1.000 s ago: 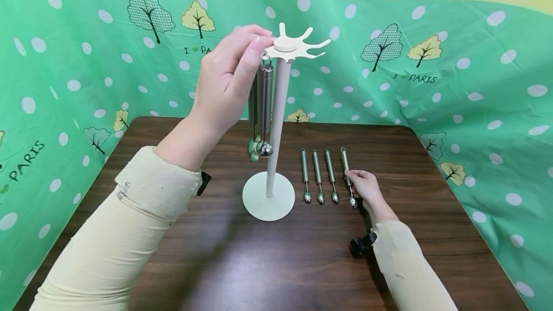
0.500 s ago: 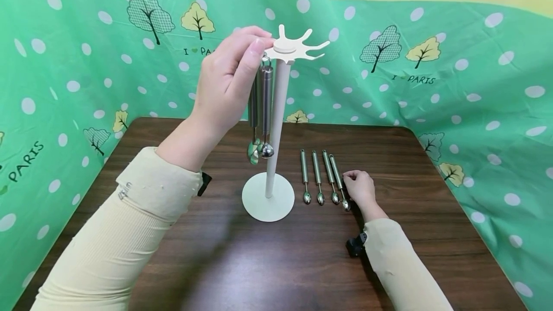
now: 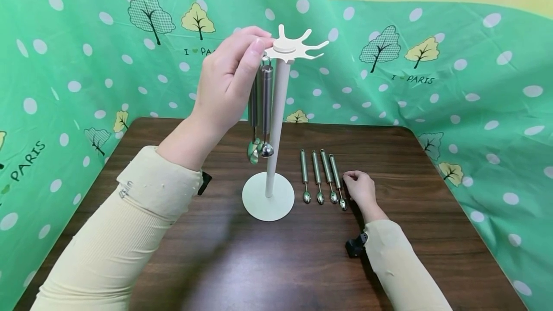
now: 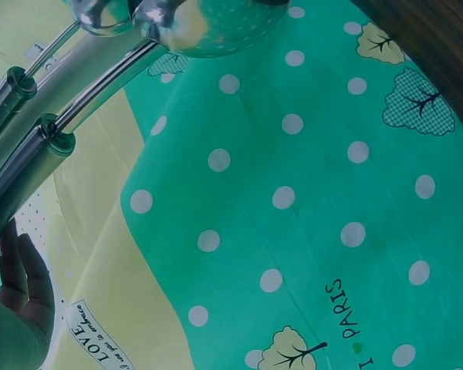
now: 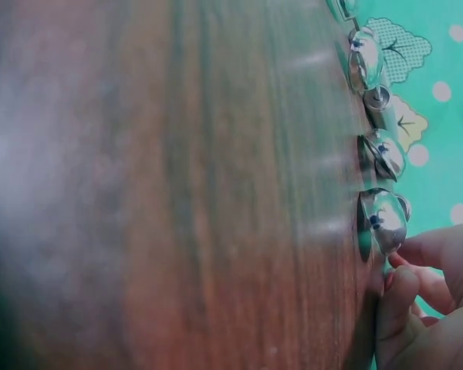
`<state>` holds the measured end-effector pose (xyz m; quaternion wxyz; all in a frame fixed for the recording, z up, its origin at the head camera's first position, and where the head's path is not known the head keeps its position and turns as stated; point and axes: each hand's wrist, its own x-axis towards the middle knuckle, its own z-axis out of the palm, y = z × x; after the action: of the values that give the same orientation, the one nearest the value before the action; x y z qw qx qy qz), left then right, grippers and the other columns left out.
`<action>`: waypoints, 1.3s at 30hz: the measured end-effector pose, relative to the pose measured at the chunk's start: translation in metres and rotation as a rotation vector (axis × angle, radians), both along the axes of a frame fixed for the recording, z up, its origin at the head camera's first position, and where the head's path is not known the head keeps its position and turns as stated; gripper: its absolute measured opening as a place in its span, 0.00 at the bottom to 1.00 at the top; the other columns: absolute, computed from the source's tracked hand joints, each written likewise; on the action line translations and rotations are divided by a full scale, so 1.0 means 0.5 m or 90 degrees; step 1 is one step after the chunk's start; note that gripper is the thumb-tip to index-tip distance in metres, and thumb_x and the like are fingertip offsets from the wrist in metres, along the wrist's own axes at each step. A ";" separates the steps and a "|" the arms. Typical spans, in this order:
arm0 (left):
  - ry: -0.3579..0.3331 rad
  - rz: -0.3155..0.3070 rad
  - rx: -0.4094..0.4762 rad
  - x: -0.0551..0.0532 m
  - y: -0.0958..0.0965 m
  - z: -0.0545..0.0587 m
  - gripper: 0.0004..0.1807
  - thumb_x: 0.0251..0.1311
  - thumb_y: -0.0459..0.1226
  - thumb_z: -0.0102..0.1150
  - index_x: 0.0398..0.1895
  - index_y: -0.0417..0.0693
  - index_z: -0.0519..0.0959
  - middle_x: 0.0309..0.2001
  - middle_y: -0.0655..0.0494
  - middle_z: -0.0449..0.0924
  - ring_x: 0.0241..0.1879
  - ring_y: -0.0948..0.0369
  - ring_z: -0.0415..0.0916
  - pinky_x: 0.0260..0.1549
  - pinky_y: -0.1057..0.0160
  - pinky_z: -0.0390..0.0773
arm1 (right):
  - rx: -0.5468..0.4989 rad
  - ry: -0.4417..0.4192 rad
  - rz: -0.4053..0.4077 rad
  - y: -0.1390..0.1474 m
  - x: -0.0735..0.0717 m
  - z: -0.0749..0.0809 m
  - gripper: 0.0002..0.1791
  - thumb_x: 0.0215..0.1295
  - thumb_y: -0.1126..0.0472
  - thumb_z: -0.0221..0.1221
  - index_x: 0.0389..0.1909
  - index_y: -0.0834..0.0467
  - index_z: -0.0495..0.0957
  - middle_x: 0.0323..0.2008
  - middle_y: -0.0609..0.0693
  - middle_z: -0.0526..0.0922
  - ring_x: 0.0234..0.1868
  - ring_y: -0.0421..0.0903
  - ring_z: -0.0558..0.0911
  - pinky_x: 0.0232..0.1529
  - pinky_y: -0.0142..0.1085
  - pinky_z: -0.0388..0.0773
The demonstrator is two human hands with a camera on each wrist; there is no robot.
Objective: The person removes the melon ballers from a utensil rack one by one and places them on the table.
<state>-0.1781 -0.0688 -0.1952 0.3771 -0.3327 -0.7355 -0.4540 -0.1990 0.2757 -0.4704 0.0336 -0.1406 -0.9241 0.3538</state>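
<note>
In the head view, my left hand is at the left of the white rack's pronged top, thumb and fingers pinching it near a prong. Steel melon ballers hang just below these fingers, handles up and round scoops down; some are partly hidden. The left wrist view shows two hanging handles close up. My right hand rests on the table, fingers loosely curled, just right of a row of several melon ballers. Its fingertips lie beside the rightmost melon baller, apparently holding nothing.
The rack's round white base stands on the dark wooden table, left of the row. Behind the table hangs a green dotted cloth. A black wrist camera sits by the right sleeve.
My right hand has slid the rightmost melon baller left against its neighbours and let go of it. The adjoining one has shifted slightly left. My left hand and the rack stay put.
</note>
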 end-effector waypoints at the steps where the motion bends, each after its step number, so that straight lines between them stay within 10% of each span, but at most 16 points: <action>1: -0.003 0.000 0.000 0.001 0.000 0.001 0.20 0.70 0.41 0.40 0.44 0.40 0.83 0.50 0.49 0.83 0.50 0.63 0.77 0.46 0.67 0.73 | -0.011 -0.001 -0.003 0.000 0.000 0.000 0.20 0.71 0.55 0.50 0.50 0.63 0.83 0.45 0.62 0.85 0.30 0.50 0.80 0.30 0.36 0.78; 16: -0.039 -0.006 -0.021 0.013 -0.005 0.012 0.18 0.71 0.42 0.42 0.42 0.43 0.83 0.49 0.55 0.83 0.47 0.67 0.75 0.43 0.68 0.72 | -0.190 0.010 -0.032 0.005 0.027 0.024 0.20 0.70 0.54 0.55 0.55 0.63 0.79 0.42 0.58 0.82 0.18 0.37 0.74 0.19 0.31 0.76; 39: -0.078 0.057 -0.051 0.039 -0.004 0.029 0.12 0.68 0.44 0.56 0.41 0.48 0.84 0.45 0.62 0.83 0.35 0.72 0.72 0.32 0.71 0.76 | -0.341 0.173 0.078 -0.111 0.093 0.208 0.16 0.70 0.59 0.58 0.52 0.66 0.78 0.27 0.34 0.82 0.16 0.35 0.73 0.18 0.28 0.75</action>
<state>-0.1586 -0.0710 -0.1808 0.3375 -0.2861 -0.7890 -0.4263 -0.1527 0.2201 -0.3662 0.0974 -0.0399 -0.7917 0.6017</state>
